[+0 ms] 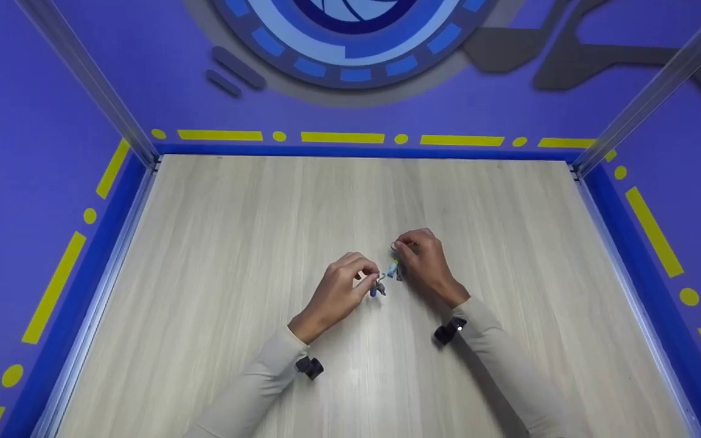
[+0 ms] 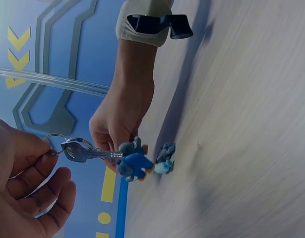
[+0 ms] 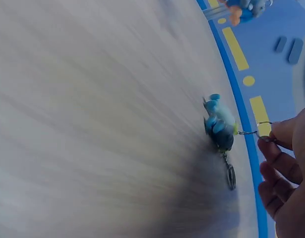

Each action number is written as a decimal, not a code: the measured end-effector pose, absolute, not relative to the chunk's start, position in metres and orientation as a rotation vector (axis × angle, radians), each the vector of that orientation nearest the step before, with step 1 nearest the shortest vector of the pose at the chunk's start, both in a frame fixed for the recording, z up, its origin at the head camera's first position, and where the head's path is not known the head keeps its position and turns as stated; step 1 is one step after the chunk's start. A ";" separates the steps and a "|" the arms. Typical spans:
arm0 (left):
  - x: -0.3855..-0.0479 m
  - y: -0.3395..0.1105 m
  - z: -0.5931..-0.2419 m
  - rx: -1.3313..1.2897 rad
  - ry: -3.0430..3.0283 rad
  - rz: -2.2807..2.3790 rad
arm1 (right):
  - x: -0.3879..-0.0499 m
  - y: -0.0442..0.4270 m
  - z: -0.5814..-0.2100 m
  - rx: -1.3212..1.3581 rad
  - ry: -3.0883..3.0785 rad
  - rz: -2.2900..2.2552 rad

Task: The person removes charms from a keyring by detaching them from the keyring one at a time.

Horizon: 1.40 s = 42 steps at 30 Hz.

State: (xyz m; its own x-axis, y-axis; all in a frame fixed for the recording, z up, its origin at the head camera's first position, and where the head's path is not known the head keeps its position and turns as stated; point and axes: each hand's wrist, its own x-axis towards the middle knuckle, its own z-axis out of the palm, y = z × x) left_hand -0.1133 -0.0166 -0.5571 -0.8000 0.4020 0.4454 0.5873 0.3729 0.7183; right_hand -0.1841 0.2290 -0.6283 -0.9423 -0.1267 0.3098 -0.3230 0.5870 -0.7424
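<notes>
My left hand pinches a metal ring between thumb and forefinger. A key and a small blue-and-grey figure hang from that ring. To its right, slightly farther back, my right hand pinches another ring by its edge. Below this ring, on a short chain, hangs a light-blue figure. Against it is a dark figure whose own chain ends in a loose ring. The two hands' figures are apart.
A pale wood-grain table lies under both hands. Blue-purple panels with yellow marks stand behind it and at both sides, joined by metal corner posts. Each sleeved wrist bears a small black camera.
</notes>
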 end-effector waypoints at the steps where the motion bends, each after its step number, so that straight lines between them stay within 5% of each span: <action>1: -0.113 -0.017 -0.557 -0.886 -2.436 -1.398 | -0.186 0.229 -0.629 0.366 -2.612 1.273; 42: -0.112 -0.015 -0.559 -0.886 -2.422 -1.446 | -0.196 0.233 -0.639 0.380 -2.741 1.166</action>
